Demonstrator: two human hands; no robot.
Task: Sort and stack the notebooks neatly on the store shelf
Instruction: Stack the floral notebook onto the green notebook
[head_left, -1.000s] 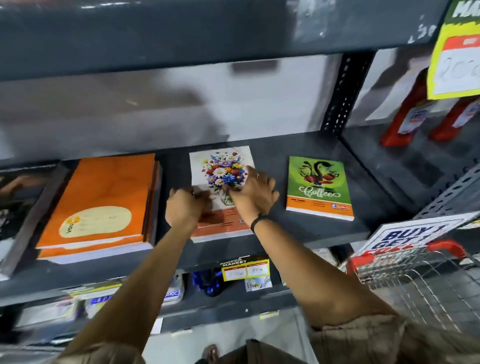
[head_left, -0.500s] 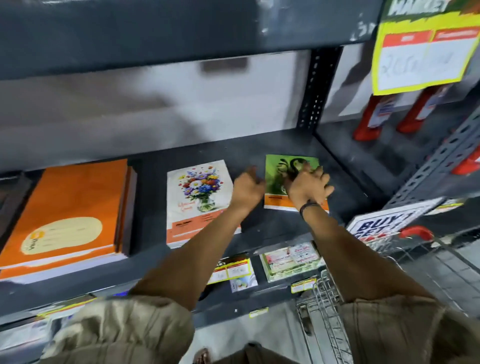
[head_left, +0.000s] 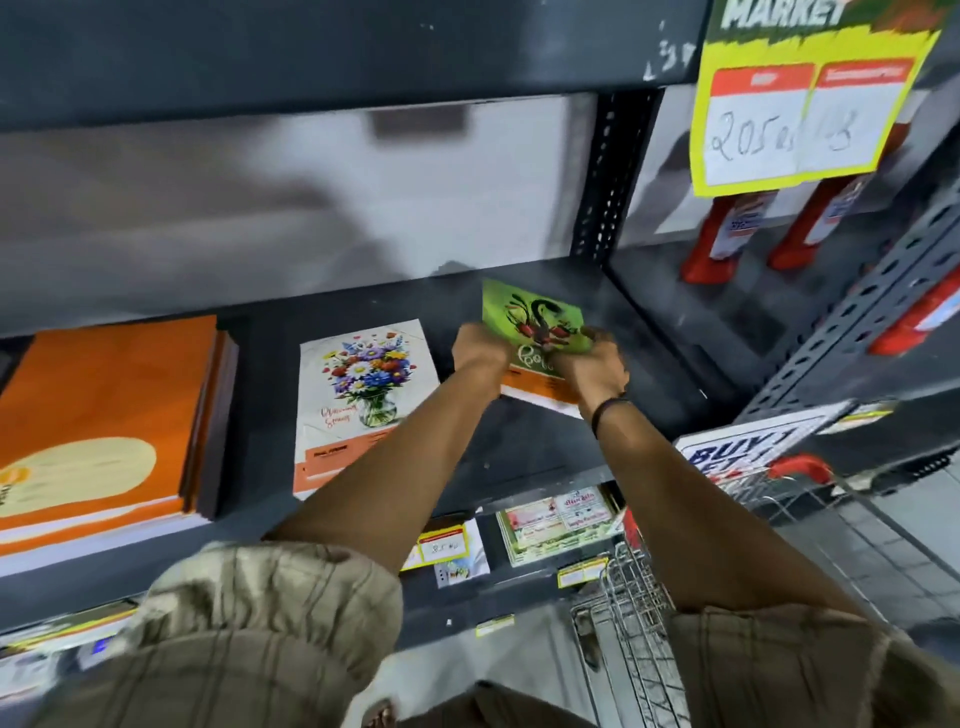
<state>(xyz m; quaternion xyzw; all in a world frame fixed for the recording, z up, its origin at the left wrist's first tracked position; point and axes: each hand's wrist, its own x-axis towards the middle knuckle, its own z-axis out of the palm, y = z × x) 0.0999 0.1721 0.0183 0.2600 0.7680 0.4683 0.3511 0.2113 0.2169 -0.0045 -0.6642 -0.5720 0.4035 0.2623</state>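
Note:
A green notebook stack (head_left: 535, 322) with a coffee design lies on the right part of the dark shelf (head_left: 519, 447). My left hand (head_left: 480, 348) grips its left edge and my right hand (head_left: 592, 366) grips its right side; the stack's far end looks tilted up. To the left lies a white flower-print notebook stack (head_left: 363, 395), untouched. Further left sits a larger orange notebook stack (head_left: 104, 421).
A perforated upright post (head_left: 613, 171) bounds the shelf on the right. Red bottles (head_left: 722, 234) stand in the neighbouring bay under a yellow price sign (head_left: 800, 114). A wire shopping trolley (head_left: 649, 639) is at lower right. Price tags and packets fill the lower shelf (head_left: 556, 525).
Both hands left the flower notebook stack, moved right and took hold of the green stack. The view has shifted right and closer.

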